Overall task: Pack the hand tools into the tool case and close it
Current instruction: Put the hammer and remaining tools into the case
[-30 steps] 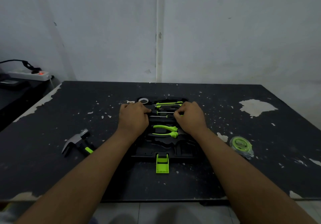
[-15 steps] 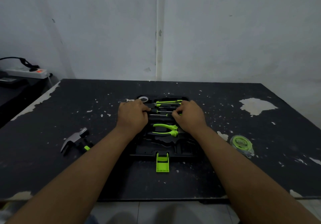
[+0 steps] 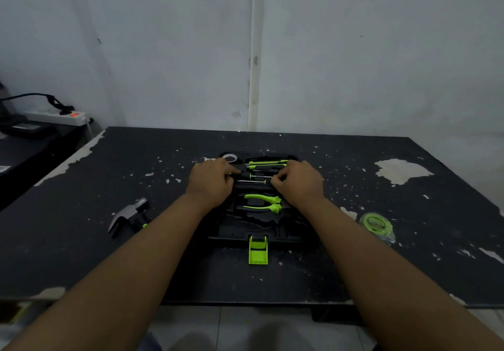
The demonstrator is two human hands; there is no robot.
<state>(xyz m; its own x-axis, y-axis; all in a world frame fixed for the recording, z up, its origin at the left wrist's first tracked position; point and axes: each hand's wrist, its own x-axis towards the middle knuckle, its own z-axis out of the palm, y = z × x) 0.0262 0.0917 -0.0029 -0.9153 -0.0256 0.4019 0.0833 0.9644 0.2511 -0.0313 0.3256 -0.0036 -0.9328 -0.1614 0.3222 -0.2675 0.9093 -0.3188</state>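
An open black tool case (image 3: 237, 230) lies flat in the middle of the table, its green latch (image 3: 258, 250) pointing toward me. Inside, green-handled pliers (image 3: 264, 202) sit in the middle row and a green utility knife (image 3: 268, 163) lies near the far edge. A thin screwdriver (image 3: 252, 181) lies across the case between my hands. My left hand (image 3: 211, 184) pinches its left end and my right hand (image 3: 298, 184) pinches its right end, both pressing down on the case. A hammer (image 3: 128, 214) lies on the table to the left. A green tape measure (image 3: 376, 224) lies to the right.
A roll of tape (image 3: 229, 156) sits at the case's far left corner. The black table (image 3: 81, 255) has chipped paint and ends at a white wall. A power strip (image 3: 56, 116) with a cable rests on a lower surface at far left.
Both hands stay on the screwdriver in the case with only slight finger shifts. The view has tilted a little.
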